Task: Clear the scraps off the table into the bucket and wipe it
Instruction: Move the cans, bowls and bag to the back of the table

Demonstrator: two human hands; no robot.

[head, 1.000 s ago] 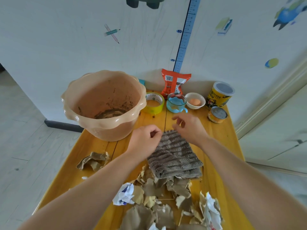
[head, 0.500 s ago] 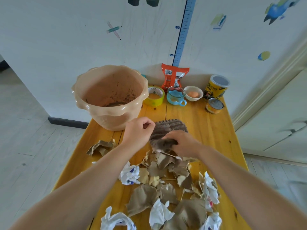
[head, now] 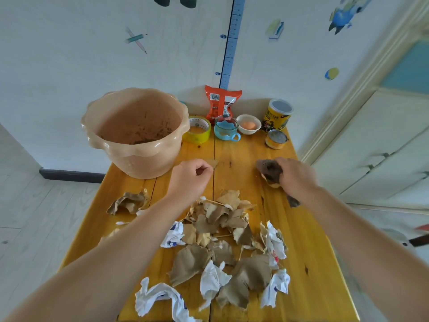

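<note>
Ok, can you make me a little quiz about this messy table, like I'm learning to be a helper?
1. True or false: the bucket already holds the paper scraps.
2. Which hand grips the brown cloth? A) left hand B) right hand C) neither
3. Fill in: the small white bowl by the wall has an ____ in it.

Key:
1. False. The scraps lie on the table; the bucket shows only brown dirt inside.
2. B. The cloth is bunched in the right hand.
3. Egg.
</note>
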